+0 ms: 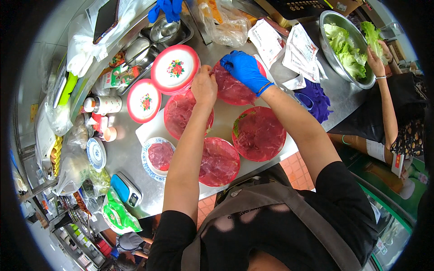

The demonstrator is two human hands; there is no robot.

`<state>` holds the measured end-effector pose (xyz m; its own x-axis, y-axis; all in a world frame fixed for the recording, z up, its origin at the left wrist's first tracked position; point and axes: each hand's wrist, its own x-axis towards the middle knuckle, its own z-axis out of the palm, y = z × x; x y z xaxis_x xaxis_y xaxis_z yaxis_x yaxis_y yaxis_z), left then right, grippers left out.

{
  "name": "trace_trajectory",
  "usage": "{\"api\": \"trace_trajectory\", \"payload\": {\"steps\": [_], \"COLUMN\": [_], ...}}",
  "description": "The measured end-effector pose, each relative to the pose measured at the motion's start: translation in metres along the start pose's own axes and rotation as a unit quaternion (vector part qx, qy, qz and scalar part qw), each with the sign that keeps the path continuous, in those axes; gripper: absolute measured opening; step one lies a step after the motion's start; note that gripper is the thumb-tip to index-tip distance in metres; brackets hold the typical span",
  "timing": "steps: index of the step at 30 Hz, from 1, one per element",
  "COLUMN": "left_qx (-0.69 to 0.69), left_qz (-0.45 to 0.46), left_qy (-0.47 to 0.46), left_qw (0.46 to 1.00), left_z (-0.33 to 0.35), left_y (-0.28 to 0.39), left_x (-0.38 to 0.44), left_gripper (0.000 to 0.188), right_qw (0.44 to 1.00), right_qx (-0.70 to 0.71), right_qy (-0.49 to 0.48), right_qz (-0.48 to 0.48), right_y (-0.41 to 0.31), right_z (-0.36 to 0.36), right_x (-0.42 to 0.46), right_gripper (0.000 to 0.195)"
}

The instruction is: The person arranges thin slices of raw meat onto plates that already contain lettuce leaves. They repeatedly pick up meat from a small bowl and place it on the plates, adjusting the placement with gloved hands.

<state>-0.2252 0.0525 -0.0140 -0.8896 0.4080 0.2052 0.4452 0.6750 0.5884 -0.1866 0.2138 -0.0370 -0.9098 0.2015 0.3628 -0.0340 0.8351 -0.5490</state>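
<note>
My left hand (205, 88) is bare, its fingers curled at the left edge of the farthest plate of sliced raw meat (234, 88). My right hand (244, 70), in a blue disposable glove, is over that same meat with bent fingers. The fingertips of both hands are partly hidden, so their grip is unclear. Closer to me are more plates of thin red meat: one (183, 113) partly behind my left forearm, one (259, 133) with some green leaf at its edge, and one (220, 162) at the front. A blue-and-white plate (146, 154) carries a smaller meat portion.
Flower-patterned red-rimmed plates (162, 69) are stacked beyond my left hand. A white board (144, 130) lies under the meat plates. Left are a bottle (108, 104) and a kitchen scale (123, 189). At right, another person's hand (375, 62) holds lettuce beside a steel bowl (325, 44).
</note>
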Motion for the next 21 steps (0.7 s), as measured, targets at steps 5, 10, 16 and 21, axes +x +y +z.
{"api": "trace_trajectory", "payload": {"steps": [5, 10, 16, 21], "left_qx": [0.041, 0.073, 0.115, 0.137], "left_qz": [0.074, 0.151, 0.235, 0.249], "left_qy": [0.027, 0.016, 0.032, -0.011], "left_qw": [0.996, 0.986, 0.965, 0.959], "left_z": [0.000, -0.008, -0.008, -0.008], "left_y": [0.008, 0.011, 0.001, -0.004], "left_x": [-0.010, -0.029, -0.044, -0.047], "left_gripper": [0.011, 0.015, 0.027, 0.034], "right_qw": [1.000, 0.999, 0.992, 0.991], "right_qx": [0.003, 0.040, 0.070, 0.071], "right_qy": [-0.013, -0.009, -0.085, -0.065], "right_qz": [0.017, 0.024, -0.069, -0.094], "right_y": [-0.001, -0.003, -0.012, -0.018], "right_z": [-0.002, -0.009, -0.004, 0.005], "right_x": [0.001, 0.001, -0.012, -0.013], "right_gripper": [0.011, 0.016, 0.033, 0.030]}}
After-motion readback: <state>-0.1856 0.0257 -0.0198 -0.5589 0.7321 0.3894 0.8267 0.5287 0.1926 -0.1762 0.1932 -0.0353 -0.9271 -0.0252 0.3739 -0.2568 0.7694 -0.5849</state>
